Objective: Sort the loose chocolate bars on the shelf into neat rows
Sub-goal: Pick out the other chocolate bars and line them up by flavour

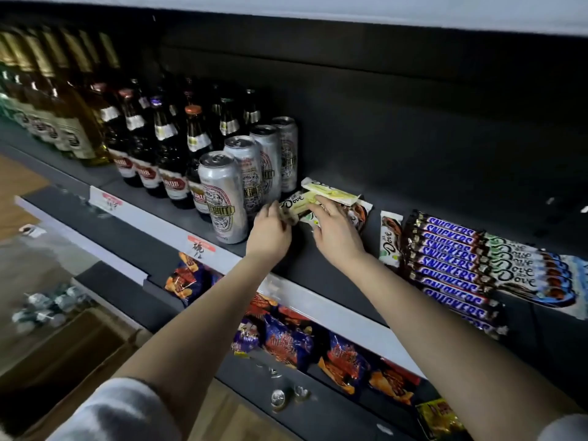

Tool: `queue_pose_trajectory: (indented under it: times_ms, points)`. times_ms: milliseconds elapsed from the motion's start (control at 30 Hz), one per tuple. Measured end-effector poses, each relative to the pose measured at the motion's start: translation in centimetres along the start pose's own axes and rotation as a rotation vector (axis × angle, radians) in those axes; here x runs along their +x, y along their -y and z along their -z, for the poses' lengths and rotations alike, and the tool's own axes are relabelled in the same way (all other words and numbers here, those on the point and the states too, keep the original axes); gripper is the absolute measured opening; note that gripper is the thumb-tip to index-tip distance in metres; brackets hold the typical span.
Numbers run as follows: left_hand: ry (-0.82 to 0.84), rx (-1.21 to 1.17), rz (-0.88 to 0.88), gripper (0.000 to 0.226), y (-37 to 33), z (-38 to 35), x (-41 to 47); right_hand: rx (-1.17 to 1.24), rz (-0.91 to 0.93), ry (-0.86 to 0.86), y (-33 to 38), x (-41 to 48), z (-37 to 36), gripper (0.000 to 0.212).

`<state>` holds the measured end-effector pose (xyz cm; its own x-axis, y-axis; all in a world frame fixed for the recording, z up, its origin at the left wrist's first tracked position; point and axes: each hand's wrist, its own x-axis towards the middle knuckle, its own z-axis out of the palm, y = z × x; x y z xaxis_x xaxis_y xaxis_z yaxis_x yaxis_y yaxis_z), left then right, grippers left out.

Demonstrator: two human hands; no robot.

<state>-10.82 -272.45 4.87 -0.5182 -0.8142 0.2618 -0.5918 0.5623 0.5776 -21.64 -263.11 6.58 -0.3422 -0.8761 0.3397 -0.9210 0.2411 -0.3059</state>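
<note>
The loose chocolate bars (331,193) are flat Dove bars in pale green and white wrappers with brown ends. They lie in a small untidy pile, some across the others, on the dark grey shelf (318,268), just beside the silver beer cans (222,198). The left hand (270,232) pinches the near end of one bar that shows the word Dove, its grip closed on the wrapper. The right hand (337,232) lies over the pile with the fingers reaching forward; whether its grip holds a bar or only presses, I cannot tell.

To the right a single Dove bar (389,240) lies alone, then comes a neat row of brown Snickers bars (451,259) and a row of white Dove bars (515,265). Brown glass bottles (165,144) stand left of the cans. Below, the lower shelf (324,415) carries orange and blue snack bags (286,342). The wooden floor (19,192) shows at the left.
</note>
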Motion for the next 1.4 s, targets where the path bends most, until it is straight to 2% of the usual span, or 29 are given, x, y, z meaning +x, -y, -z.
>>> queue_pose_trajectory:
  times_ms: [133, 333, 467, 600, 733, 867, 967, 1067, 1167, 1300, 1400]
  points:
    - [0.033, -0.060, 0.032, 0.055, 0.5, -0.4, 0.8, -0.004, -0.027, 0.025, 0.1, 1.5, -1.0, 0.048]
    - [0.052, -0.026, -0.008, 0.059, 1.0, -1.1, 1.5, 0.006, -0.087, 0.045, 0.0, 3.8, -2.4, 0.056]
    - [0.028, 0.032, -0.024, 0.052, 1.2, -1.5, 1.7, -0.021, -0.073, 0.153, 0.7, 5.4, -3.8, 0.068]
    - [0.020, 0.031, -0.007, 0.046, 1.3, -1.7, 1.8, -0.035, -0.078, 0.236, 1.0, 6.0, -4.8, 0.066]
    - [0.036, 0.039, -0.012, 0.049, 1.4, -1.8, 1.9, -0.073, -0.049, 0.182, 0.3, 6.0, -4.6, 0.066]
    - [0.049, 0.062, -0.060, 0.055, 1.4, -1.7, 1.7, -0.040, -0.049, 0.101, -0.1, 5.3, -3.7, 0.059]
    - [0.048, 0.109, -0.084, 0.051, 1.3, -1.6, 1.6, -0.031, -0.044, 0.072, 0.1, 4.7, -3.3, 0.054]
    - [0.037, 0.223, -0.106, 0.040, 1.3, -1.5, 1.3, -0.039, -0.054, 0.147, -0.2, 4.6, -2.8, 0.055]
    - [0.009, 0.231, -0.067, 0.037, 1.3, -1.3, 1.4, -0.080, -0.051, 0.230, -1.1, 4.6, -2.0, 0.058]
    - [-0.010, 0.249, -0.053, 0.039, 1.1, -1.2, 1.3, 0.020, -0.068, 0.164, -2.4, 4.2, -0.9, 0.053]
    - [-0.035, 0.251, -0.109, 0.039, 0.9, -0.9, 1.2, 0.000, -0.069, 0.208, -3.4, 3.5, -0.2, 0.054]
